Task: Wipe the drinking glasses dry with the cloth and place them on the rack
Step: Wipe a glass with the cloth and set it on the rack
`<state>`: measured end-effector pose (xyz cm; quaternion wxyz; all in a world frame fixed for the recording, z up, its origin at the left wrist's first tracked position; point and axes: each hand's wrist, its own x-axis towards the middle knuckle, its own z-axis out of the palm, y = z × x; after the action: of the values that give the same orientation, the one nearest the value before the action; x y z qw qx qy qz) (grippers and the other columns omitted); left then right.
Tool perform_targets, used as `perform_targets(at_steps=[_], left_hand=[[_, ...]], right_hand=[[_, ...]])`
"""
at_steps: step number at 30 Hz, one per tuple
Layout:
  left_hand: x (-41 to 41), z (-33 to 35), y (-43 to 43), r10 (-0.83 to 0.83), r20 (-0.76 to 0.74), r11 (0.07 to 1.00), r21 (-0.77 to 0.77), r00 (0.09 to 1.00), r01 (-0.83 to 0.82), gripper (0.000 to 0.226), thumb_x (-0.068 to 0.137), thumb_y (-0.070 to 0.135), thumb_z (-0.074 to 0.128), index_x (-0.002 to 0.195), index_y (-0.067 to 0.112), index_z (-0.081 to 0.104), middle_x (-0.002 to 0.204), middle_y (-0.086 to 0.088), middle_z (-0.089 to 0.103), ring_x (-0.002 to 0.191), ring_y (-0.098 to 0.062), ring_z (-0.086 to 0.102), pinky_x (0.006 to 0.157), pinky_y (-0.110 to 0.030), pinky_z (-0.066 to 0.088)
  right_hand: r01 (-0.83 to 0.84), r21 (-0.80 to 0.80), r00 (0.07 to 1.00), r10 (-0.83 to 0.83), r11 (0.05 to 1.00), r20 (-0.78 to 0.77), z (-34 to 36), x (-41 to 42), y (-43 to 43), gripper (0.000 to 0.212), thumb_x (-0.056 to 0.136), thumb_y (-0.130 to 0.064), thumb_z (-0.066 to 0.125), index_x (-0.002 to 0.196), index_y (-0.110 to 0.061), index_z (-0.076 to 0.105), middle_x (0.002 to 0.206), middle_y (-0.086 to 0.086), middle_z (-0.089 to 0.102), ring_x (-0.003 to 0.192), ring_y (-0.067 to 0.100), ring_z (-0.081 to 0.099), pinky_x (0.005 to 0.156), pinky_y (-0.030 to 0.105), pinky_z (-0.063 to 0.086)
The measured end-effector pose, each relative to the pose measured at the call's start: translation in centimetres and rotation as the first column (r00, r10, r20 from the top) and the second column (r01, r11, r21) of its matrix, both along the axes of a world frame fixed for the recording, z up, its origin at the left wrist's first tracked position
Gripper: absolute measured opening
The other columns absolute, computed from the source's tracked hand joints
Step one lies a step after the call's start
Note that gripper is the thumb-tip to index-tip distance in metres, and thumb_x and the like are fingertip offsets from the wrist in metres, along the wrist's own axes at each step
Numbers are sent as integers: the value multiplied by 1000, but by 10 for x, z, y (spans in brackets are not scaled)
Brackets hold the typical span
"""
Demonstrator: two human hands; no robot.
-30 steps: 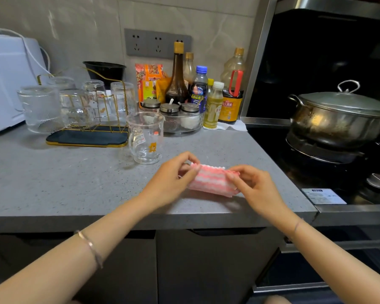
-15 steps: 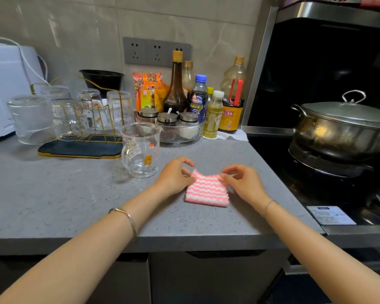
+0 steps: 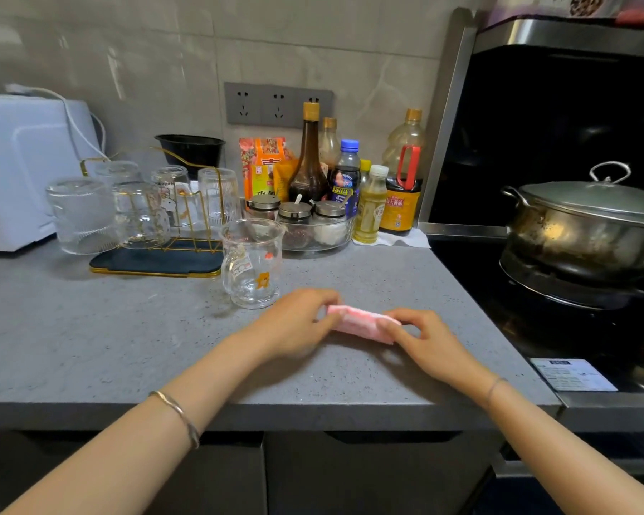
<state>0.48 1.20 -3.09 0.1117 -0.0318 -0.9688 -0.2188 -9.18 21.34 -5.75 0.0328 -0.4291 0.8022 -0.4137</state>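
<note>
**Cloth**: pink and white, folded into a narrow strip. It lies on the grey bench towards the front edge, with one hand at each end.

**Left hand**: at the cloth's left end, fingers curled onto it. Motion blur softens the fingertips, so the grip appears to be a pinch.

**Right hand**: at the cloth's right end, thumb and fingertips pinching the edge.

**Printed glass mug**: upright on the bench just behind the left hand, apart from the cloth. It stands just beside the rack's right front corner.

**Rack**: a gold wire frame on a dark tray at the back left of the bench. It carries several glasses, all upside down.

**Ribbed glass**: upside down on the bench, just beside the rack's left end.

**Bottles**: sauces and oils grouped against the wall, to the right of the rack.

**Lidded pot**: steel, on the stove to the right of the bench.
</note>
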Motion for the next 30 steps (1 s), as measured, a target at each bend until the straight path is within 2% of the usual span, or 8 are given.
perform_targets(at_steps=[3, 7, 13, 16, 19, 23, 26, 30], left_hand=[[-5, 20, 1, 54, -57, 968, 247, 997, -39, 17, 101, 24, 46, 92, 17, 58, 80, 6, 58, 79, -13, 54, 68, -21, 41], [-15, 36, -1, 155, -144, 929, 357, 977, -94, 20, 99, 24, 50, 105, 12, 65, 88, 5, 62, 84, -12, 57, 68, -20, 40], [-7, 49, -3, 240, -268, 818, 574, 933, -46, 17, 96, 22, 58, 108, 12, 65, 48, 14, 52, 43, -1, 38, 44, -14, 28], [3, 47, -6, 323, -342, 827, 556, 882, -88, 17, 95, 25, 59, 111, 19, 61, 59, 11, 60, 53, -5, 49, 52, -17, 37], [20, 27, -7, 449, -405, 814, 553, 797, -178, 34, 95, 35, 56, 126, 23, 50, 100, 11, 59, 90, -6, 57, 82, -21, 47], [44, 1, -26, 584, -611, 811, 460, 534, -361, 72, 83, 52, 63, 138, 15, 36, 135, 1, 41, 123, -6, 34, 106, -23, 28], [43, 2, -44, 678, -328, 675, 634, 658, -379, 106, 71, 54, 75, 150, 18, 15, 155, -1, 22, 139, -13, 25, 113, -32, 26], [29, 3, -63, 591, 45, 438, 821, 806, -367, 112, 71, 41, 81, 153, 17, 9, 159, -5, 22, 142, -21, 31, 110, -33, 30]], right_hand=[[94, -232, 923, 3, 968, 386, 12, 3, -15, 23, 94, -22, 56, 77, -18, 71, 75, -8, 68, 77, 7, 61, 83, 28, 48], [167, -406, 594, 237, 899, 769, 23, 14, -36, 39, 82, -36, 61, 111, -10, 65, 107, 13, 71, 96, 24, 68, 93, 37, 53], [153, -663, 171, 642, 732, 748, 30, 39, -64, 72, 52, -15, 92, 116, 3, 65, 121, 24, 63, 106, 31, 66, 85, 41, 57], [154, -662, 174, 639, 734, 749, 34, 49, -78, 48, 69, -17, 78, 111, 1, 66, 110, 21, 69, 92, 26, 72, 72, 35, 60], [209, -567, 314, 495, 797, 810, 33, 45, -88, 32, 93, -24, 51, 116, -5, 62, 111, 14, 71, 94, 20, 71, 85, 30, 56], [324, -607, 388, 484, 725, 784, 27, 22, -101, 40, 99, -27, 40, 130, -6, 53, 117, 13, 67, 105, 23, 67, 93, 33, 52], [369, -592, 415, 443, 716, 795, 23, 4, -120, 44, 103, -27, 31, 138, -3, 42, 136, 15, 52, 127, 29, 51, 110, 40, 38], [434, -504, 468, 292, 746, 834, 21, -3, -149, 43, 102, -28, 38, 135, -2, 46, 137, 13, 52, 121, 31, 54, 109, 44, 37]])
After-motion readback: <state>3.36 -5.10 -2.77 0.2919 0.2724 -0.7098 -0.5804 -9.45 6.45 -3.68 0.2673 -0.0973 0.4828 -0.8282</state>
